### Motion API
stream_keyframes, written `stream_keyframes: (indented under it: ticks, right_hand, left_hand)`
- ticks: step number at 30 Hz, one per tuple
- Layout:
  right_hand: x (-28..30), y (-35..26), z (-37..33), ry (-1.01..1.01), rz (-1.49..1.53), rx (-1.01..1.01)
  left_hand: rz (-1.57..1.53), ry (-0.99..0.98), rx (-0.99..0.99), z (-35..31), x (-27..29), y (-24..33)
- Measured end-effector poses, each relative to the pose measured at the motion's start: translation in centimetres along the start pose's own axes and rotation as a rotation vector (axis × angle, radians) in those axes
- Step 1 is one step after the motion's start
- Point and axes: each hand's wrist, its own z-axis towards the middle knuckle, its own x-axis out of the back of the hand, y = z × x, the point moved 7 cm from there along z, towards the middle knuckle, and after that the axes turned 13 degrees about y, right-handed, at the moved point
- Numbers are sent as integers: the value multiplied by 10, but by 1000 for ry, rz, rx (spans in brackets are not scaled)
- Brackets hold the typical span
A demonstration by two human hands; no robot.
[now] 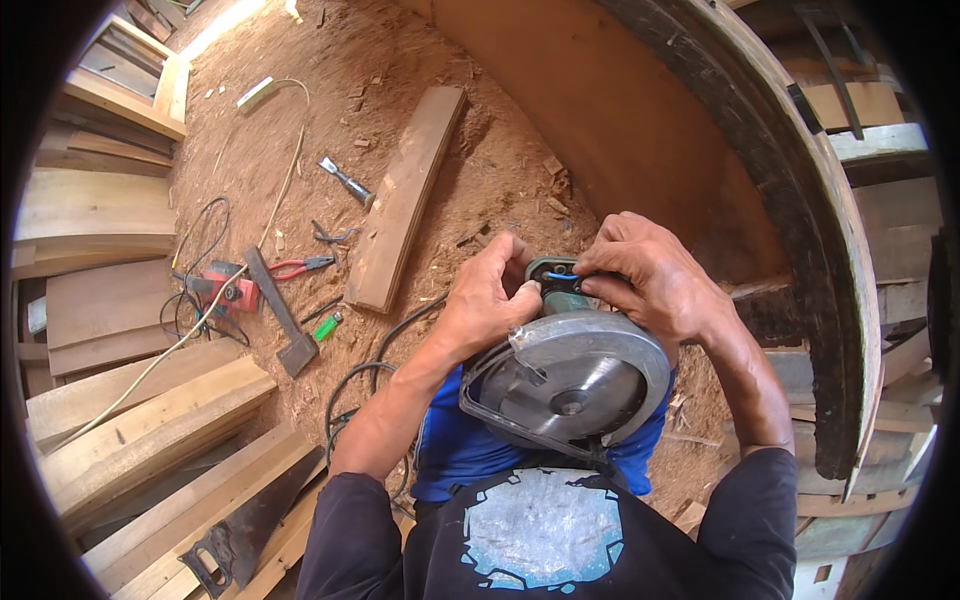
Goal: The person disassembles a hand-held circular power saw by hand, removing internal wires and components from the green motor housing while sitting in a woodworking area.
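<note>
A circular saw rests across my lap, with its round steel blade and metal guard facing up. The far end of its green housing is uncovered, and a short blue wire shows inside the dark recess. My left hand grips the left side of that housing, thumb against its rim. From the other side, my right hand pinches at the blue wire between thumb and fingers. The fingertips partly hide the wire's right end. A black power cord loops on the ground left of my legs.
Left on the sawdust-covered ground lie a hammer, red-handled pliers, a green lighter, a chisel and a thick plank. Lumber stacks, one bearing a handsaw, line the left. A large curved wooden structure rises close on the right.
</note>
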Motion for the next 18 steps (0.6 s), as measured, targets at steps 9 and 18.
stream_keyframes:
  ticks: [9, 18]
  right_hand:
    - [-29, -7, 32, -426, -342, -18]
    - [-34, -5, 33, -346, -129, 96]
  left_hand:
    - [75, 58, -86, 2, 5, 4]
    - [19, -7, -45, -1, 1, 7]
